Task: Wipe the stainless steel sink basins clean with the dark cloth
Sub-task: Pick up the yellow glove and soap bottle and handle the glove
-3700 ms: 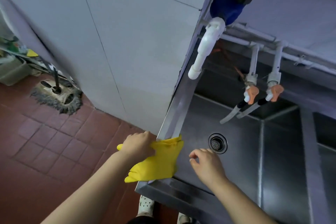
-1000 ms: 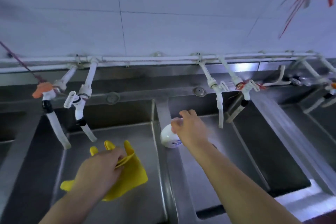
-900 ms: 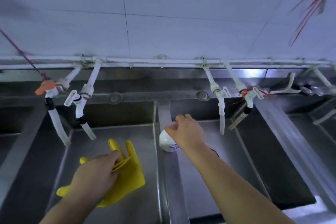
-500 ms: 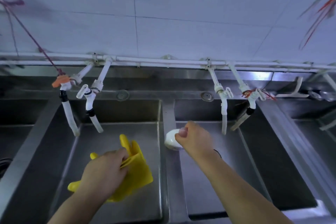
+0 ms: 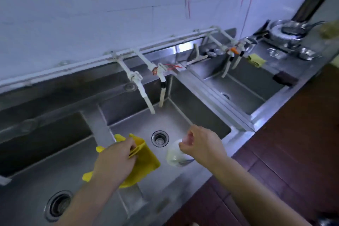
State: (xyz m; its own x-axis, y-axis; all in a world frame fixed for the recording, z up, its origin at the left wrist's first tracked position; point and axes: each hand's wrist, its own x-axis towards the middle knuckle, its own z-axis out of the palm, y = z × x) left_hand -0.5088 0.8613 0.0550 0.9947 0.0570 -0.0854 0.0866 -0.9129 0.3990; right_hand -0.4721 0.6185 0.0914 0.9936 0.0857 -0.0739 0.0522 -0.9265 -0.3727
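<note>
Left hand [image 5: 114, 159] grips a yellow rubber glove [image 5: 145, 159] at lower centre; right hand [image 5: 201, 145] curls round a white bottle [image 5: 174, 155] (possibly cleaner) over the middle sink basin [image 5: 183, 121].

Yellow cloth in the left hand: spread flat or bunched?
Bunched. The left hand grips the yellow cloth gathered into folds at its fingers, over the divider between basins.

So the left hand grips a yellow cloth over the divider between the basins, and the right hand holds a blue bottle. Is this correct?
Not quite. In the head view the bottle in the right hand is white, not blue. The rest is right: the left hand grips the yellow cloth over the divider.
</note>
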